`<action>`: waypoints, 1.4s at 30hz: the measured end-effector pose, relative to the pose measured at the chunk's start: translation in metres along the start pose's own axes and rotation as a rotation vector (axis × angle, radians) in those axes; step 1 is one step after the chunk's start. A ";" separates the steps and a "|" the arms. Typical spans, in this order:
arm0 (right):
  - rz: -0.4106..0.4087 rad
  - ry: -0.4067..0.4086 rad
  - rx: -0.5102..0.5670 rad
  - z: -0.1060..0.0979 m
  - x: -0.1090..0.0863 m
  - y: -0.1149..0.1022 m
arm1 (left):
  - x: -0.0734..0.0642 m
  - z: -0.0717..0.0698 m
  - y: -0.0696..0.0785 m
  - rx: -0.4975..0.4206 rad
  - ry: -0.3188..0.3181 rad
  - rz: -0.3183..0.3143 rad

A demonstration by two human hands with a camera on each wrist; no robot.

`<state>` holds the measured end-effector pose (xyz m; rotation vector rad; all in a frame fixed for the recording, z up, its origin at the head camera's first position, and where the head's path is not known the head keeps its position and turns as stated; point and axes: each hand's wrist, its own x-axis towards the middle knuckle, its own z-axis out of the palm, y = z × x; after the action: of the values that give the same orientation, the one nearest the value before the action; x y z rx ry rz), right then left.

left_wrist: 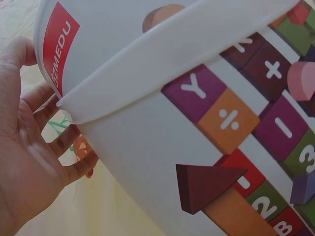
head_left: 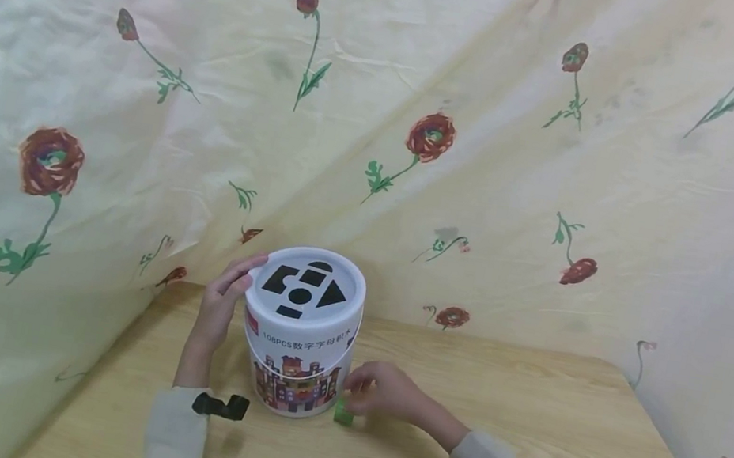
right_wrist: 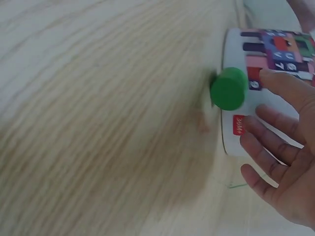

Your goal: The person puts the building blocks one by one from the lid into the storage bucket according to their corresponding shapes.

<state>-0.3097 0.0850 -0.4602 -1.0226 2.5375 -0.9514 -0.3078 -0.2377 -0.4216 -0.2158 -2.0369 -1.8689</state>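
Observation:
A white bucket [head_left: 302,331] with a printed castle of blocks stands upright on the table, its lid pierced by several black shape cut-outs. My left hand [head_left: 220,310] rests against the bucket's left side, fingertips up by the lid rim. In the left wrist view, the thumb and extended fingers [left_wrist: 64,142] lie along the bucket's edge. A green cylinder block [right_wrist: 229,89] is on the table beside the bucket's lower right. Right by it is my right hand [head_left: 387,392]. In the right wrist view its fingers [right_wrist: 266,152] are spread and loosely bent, holding nothing.
The light wooden table [head_left: 525,414] spreads to the right and in front of the bucket. A cream cloth [head_left: 504,91] with printed red flowers hangs behind the table and along its left side. The bucket's white carrying handle [left_wrist: 162,54] hangs across its front.

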 end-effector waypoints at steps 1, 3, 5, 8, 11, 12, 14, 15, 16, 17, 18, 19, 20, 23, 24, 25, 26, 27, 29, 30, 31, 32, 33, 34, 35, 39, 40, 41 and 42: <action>0.001 -0.008 -0.019 0.001 0.000 -0.001 | 0.000 0.000 0.000 0.000 -0.002 0.002; -0.004 -0.023 -0.058 0.003 0.000 -0.002 | 0.000 0.000 0.000 -0.004 -0.004 0.009; -0.020 -0.031 -0.106 0.005 0.000 -0.003 | 0.000 0.001 0.001 -0.006 -0.006 0.016; -0.047 -0.036 -0.167 0.008 0.001 -0.003 | 0.000 0.001 0.001 -0.009 -0.008 0.021; -0.065 -0.027 -0.212 0.012 0.002 -0.003 | 0.001 0.001 0.001 -0.014 -0.007 0.023; -0.071 -0.024 -0.222 0.012 0.003 -0.003 | 0.001 0.001 0.001 -0.016 -0.006 0.025; -0.078 -0.018 -0.248 0.014 0.004 -0.003 | 0.001 0.001 0.001 -0.019 -0.006 0.030; -0.078 -0.015 -0.258 0.015 0.004 -0.003 | 0.001 0.001 0.001 -0.019 -0.005 0.030; -0.078 -0.014 -0.269 0.016 0.004 -0.003 | 0.001 0.001 0.001 -0.019 -0.005 0.032; -0.079 -0.011 -0.274 0.017 0.004 -0.003 | 0.001 0.001 0.001 -0.019 -0.006 0.034; -0.076 -0.009 -0.278 0.018 0.004 -0.003 | 0.002 0.001 0.001 -0.020 -0.006 0.035; -0.072 -0.007 -0.283 0.018 0.004 -0.003 | 0.001 0.001 0.001 -0.018 -0.006 0.035; -0.070 -0.005 -0.286 0.018 0.004 -0.004 | 0.001 0.001 0.001 -0.018 -0.007 0.035; -0.067 -0.003 -0.287 0.018 0.004 -0.005 | 0.001 0.001 0.001 -0.014 -0.007 0.033; -0.066 -0.002 -0.287 0.018 0.004 -0.005 | 0.001 0.001 0.002 -0.012 -0.007 0.031; -0.069 -0.001 -0.286 0.018 0.004 -0.005 | 0.001 0.001 0.002 -0.011 -0.007 0.029; -0.071 0.000 -0.284 0.018 0.004 -0.005 | 0.001 0.001 0.002 -0.011 -0.007 0.028; -0.071 0.001 -0.279 0.018 0.004 -0.005 | 0.001 0.001 0.002 -0.011 -0.007 0.026; -0.065 0.001 -0.263 0.018 0.003 -0.004 | 0.001 0.001 0.002 -0.010 -0.007 0.024; -0.063 0.001 -0.257 0.017 0.003 -0.004 | 0.001 0.001 0.002 -0.009 -0.006 0.022; -0.063 0.002 -0.252 0.016 0.003 -0.004 | 0.001 0.001 0.002 -0.007 -0.006 0.021; -0.061 0.003 -0.246 0.015 0.003 -0.004 | 0.001 0.000 0.002 -0.007 -0.006 0.021; -0.059 0.004 -0.239 0.014 0.003 -0.004 | 0.001 0.000 0.001 -0.006 -0.006 0.020; -0.055 0.005 -0.229 0.013 0.002 -0.004 | 0.001 0.000 0.001 -0.005 -0.006 0.019; -0.057 0.004 -0.224 0.011 0.003 -0.004 | 0.001 0.000 0.001 -0.005 -0.006 0.020; -0.036 0.002 -0.147 0.001 0.002 -0.006 | 0.000 0.000 0.001 -0.004 -0.008 0.020; -0.032 0.001 -0.125 -0.002 0.001 -0.006 | 0.000 0.000 0.001 -0.004 -0.007 0.019; -0.030 0.000 -0.108 -0.006 0.000 -0.007 | 0.000 0.000 0.001 -0.006 -0.007 0.019; -0.027 -0.003 -0.081 -0.010 0.000 -0.007 | 0.000 0.000 0.001 -0.007 -0.007 0.019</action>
<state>-0.3101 0.0864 -0.4477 -1.0823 2.5858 -0.8596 -0.3072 -0.2375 -0.4206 -0.2427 -2.0265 -1.8661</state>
